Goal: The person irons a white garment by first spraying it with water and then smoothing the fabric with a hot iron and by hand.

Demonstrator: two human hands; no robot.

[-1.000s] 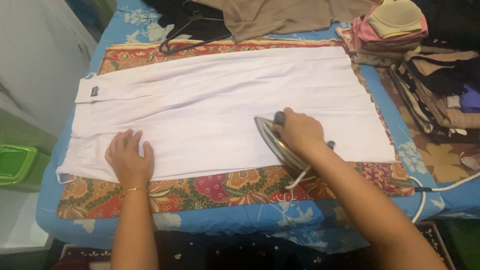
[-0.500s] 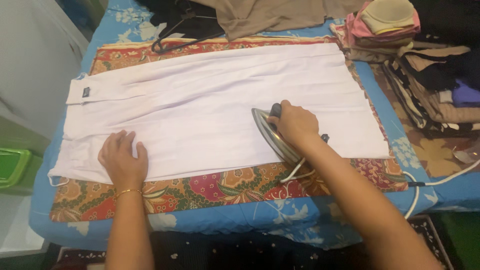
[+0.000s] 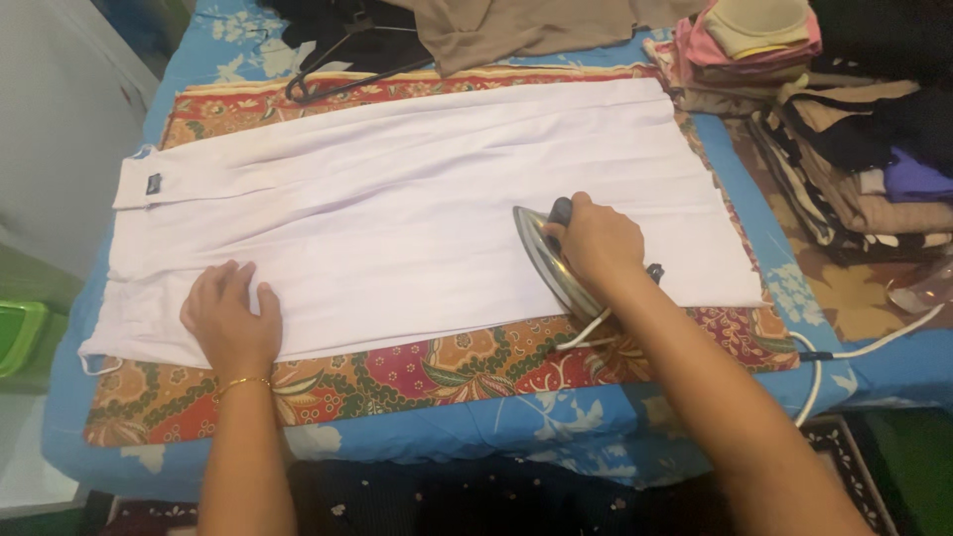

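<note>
A white garment (image 3: 397, 199) lies spread flat over a red floral batik cloth (image 3: 417, 367) on a blue flowered bed sheet (image 3: 496, 427). My left hand (image 3: 230, 323) rests flat on the garment's near left edge, fingers apart, a thin gold bracelet on the wrist. My right hand (image 3: 599, 241) grips the dark handle of a silver clothes iron (image 3: 548, 260), which sits on the garment's near right part with its tip pointing away to the left. The iron's white cord (image 3: 586, 337) trails off the near edge.
A black hanger (image 3: 338, 74) and brown and dark clothes (image 3: 496, 30) lie at the far edge. Stacks of folded clothes (image 3: 854, 149) fill the right side. A white cable (image 3: 854, 352) runs right. A green bin (image 3: 20, 333) stands left, beside a pale wall.
The view has shifted so everything sits slightly further left and up. The iron has slid a little along the garment under my right hand. My left hand stays pressed on the cloth.
</note>
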